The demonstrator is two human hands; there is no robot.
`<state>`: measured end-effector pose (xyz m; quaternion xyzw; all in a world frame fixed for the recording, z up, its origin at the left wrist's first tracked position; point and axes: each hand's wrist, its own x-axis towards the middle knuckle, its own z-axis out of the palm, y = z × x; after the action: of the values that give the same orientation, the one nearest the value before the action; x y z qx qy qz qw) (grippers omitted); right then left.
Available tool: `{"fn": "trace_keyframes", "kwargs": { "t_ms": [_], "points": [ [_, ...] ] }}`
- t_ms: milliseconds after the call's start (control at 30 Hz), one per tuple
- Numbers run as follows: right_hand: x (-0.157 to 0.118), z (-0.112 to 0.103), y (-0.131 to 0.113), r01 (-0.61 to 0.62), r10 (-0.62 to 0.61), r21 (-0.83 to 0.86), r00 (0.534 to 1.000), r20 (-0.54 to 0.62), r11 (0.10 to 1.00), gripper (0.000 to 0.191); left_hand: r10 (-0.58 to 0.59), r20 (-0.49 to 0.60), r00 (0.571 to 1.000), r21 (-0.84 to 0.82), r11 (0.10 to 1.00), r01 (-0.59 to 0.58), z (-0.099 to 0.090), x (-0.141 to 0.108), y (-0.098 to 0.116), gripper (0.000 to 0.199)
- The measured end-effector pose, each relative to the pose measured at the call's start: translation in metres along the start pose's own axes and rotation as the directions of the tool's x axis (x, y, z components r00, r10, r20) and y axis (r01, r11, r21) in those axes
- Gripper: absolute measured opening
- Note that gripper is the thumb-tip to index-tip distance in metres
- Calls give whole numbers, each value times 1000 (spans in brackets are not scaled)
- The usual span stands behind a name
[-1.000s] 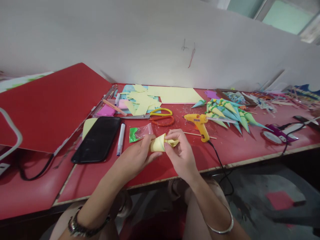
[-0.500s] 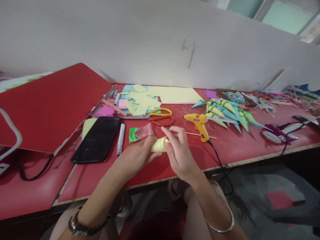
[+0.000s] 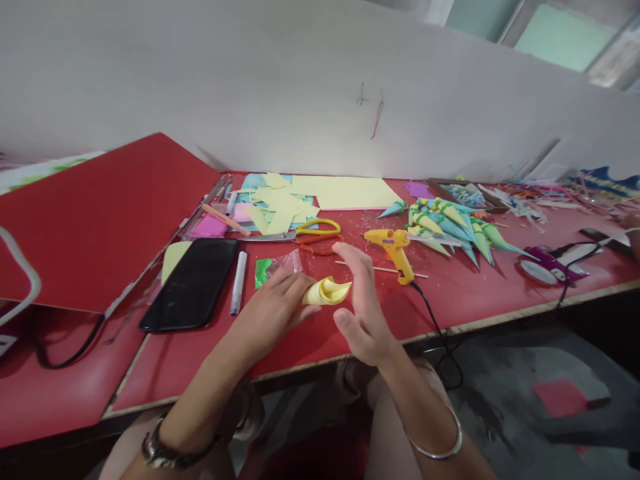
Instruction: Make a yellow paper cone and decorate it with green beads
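Observation:
Between my hands is a rolled piece of yellow paper [image 3: 327, 292], its loose flap curling out on the right. My left hand [image 3: 274, 305] grips the roll's left end between thumb and fingers. Just right of the roll, my right hand [image 3: 363, 308] is open, thumb and fingers apart, not touching the paper. A small green-and-clear plastic packet [image 3: 277, 267] lies behind my left hand. Scissors [image 3: 319, 232] with yellow and red handles rest beyond the roll. A yellow glue gun [image 3: 393, 250] lies to the right, near a thin stick [image 3: 383, 268].
On the red table [image 3: 310, 340], a black phone [image 3: 193, 283] and a marker [image 3: 239, 283] lie left. Cut paper pieces [image 3: 280, 203] and a yellow sheet [image 3: 350, 192] lie against the wall. Several paper cones [image 3: 443, 223] are piled right. A red board [image 3: 110, 220] leans at far left.
My right hand has let go of the paper roll and opened, moving slightly right. The roll's right end has loosened into a flared flap. My left hand still holds it.

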<state>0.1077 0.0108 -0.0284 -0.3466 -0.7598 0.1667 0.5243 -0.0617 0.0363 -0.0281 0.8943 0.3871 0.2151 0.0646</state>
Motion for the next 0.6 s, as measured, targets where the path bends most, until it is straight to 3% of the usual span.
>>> {"fn": "trace_keyframes", "kwargs": {
  "t_ms": [100, 200, 300, 467, 600],
  "points": [
    [1, -1, 7, -58, 69, 100, 992, -105, 993, 62, -59, -9, 998, -140, 988, 58, -1, -2, 1, 29],
    [1, -1, 9, -143, 145, 143, 989, -8, 979, 66, -125, 14, 992, -229, 966, 124, -2, -3, 3, 30],
    [1, 3, 4, -197, 189, 109, 979, 76, 974, 57, -105, 15, 994, -273, 956, 105, -1, -3, 3, 30],
    [2, 8, -2, -158, 147, 131, 985, 92, 979, 36, -37, 29, 999, -301, 953, 44, 3, -6, -1, 41],
    [3, 6, -1, -143, 130, 125, 986, 108, 982, 40, -23, 25, 999, -296, 955, 29, 3, -8, -1, 44]
  ]
}}
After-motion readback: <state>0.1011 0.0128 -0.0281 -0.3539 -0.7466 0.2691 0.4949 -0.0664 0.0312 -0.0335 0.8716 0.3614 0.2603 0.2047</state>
